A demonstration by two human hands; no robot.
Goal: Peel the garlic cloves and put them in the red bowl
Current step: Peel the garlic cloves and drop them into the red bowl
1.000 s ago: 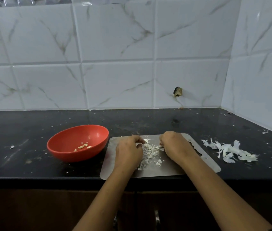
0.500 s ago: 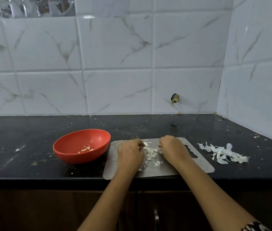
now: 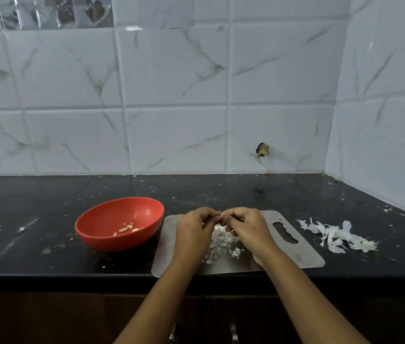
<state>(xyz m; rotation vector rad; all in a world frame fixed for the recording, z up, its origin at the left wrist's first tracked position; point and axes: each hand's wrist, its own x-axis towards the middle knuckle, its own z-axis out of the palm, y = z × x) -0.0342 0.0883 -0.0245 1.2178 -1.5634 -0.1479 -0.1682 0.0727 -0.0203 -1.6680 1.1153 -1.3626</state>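
A flat steel cutting board (image 3: 303, 254) is laid on the black stone counter (image 3: 47, 256); a round red bowl (image 3: 122, 242) is set just left of it, and white papery peels (image 3: 337, 235) are heaped to its right.

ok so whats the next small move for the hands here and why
Probably pull the skin away with the right hand while the left hand holds the garlic clove. Both pinch one small, mostly hidden piece above the steel board, loose skins lie under them, and the red bowl holds only peeled cloves, so it likely goes there once bare.
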